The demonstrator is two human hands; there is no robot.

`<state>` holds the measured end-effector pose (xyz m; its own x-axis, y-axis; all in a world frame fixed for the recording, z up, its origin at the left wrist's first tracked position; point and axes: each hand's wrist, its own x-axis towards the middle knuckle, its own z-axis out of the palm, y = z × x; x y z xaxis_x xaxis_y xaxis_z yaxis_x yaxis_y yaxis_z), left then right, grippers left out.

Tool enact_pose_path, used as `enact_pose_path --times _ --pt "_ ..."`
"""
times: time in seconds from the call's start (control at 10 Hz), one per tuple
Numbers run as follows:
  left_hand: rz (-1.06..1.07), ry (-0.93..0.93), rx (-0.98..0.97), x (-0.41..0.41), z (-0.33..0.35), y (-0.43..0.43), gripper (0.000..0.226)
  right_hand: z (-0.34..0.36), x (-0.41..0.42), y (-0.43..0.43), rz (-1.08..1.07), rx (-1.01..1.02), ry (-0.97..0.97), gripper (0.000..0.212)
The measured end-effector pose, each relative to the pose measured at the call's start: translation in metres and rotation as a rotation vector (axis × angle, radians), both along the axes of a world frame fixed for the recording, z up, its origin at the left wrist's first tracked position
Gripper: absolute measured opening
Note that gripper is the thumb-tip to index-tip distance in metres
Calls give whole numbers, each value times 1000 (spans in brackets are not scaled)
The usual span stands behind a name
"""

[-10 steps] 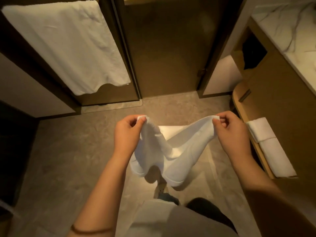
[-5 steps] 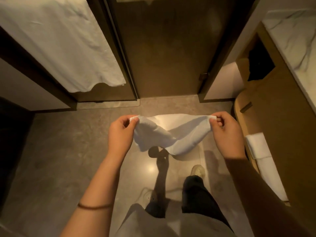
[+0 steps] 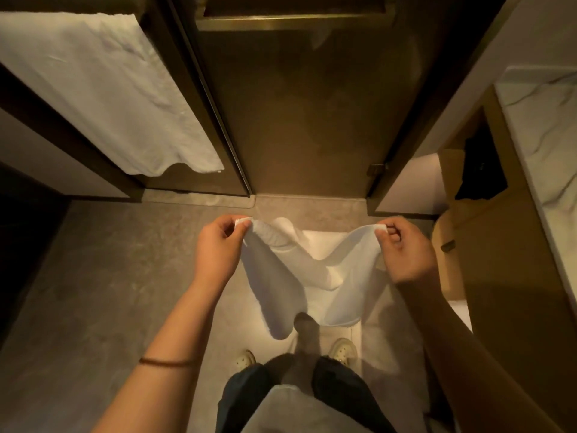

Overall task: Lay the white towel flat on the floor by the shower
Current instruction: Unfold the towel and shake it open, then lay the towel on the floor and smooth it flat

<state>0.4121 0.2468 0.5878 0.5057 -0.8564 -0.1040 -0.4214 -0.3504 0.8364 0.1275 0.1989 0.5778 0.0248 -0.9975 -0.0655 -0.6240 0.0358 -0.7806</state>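
I hold a white towel (image 3: 315, 276) stretched between both hands above the stone floor (image 3: 109, 292), just in front of the glass shower door (image 3: 299, 120). My left hand (image 3: 218, 251) pinches its left top corner and my right hand (image 3: 406, 251) pinches the right top corner. The cloth sags in the middle and hangs in two loose folds down towards my feet. Its lower edge is off the floor near my shoes (image 3: 342, 350).
Another white towel (image 3: 93, 89) hangs on the panel at the left. A wooden vanity (image 3: 499, 260) with a marble top (image 3: 546, 145) stands at the right, with a folded white towel (image 3: 462, 310) on its low shelf. Open floor lies to the left.
The towel has dropped open and hangs longer, after being bunched up short half a second ago. My hands have moved a little farther apart, and the view has tilted down onto my feet.
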Motion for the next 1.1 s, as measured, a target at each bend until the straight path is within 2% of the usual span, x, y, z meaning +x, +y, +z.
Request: enact_pose_path --times 0.1,0.3,0.4,0.5,0.6,0.7,0.9,1.1 --pt "-8 1 23 7 -10 -27 11 -4 4 -20 30 -106 -40 5" --pt "-106 -5 5 32 -29 -105 15 -11 21 -88 40 -234 294 23" --pt "-159 -27 -19 45 -39 -142 12 -12 33 -121 29 -324 402 30" --pt "-173 -39 -48 57 -54 -176 11 -32 43 -156 -92 -192 138 15" --pt "-180 -24 -74 65 -71 -210 11 -57 51 -182 -143 -192 19 15" --pt "-160 -1 -107 70 -97 -235 11 -87 61 -213 -146 -226 -18 14" --pt "-72 28 -156 84 -201 -267 16 -189 78 -254 -163 -327 79 16" --pt "-44 74 -181 84 -376 -273 20 -354 87 -259 -116 -314 75 11"
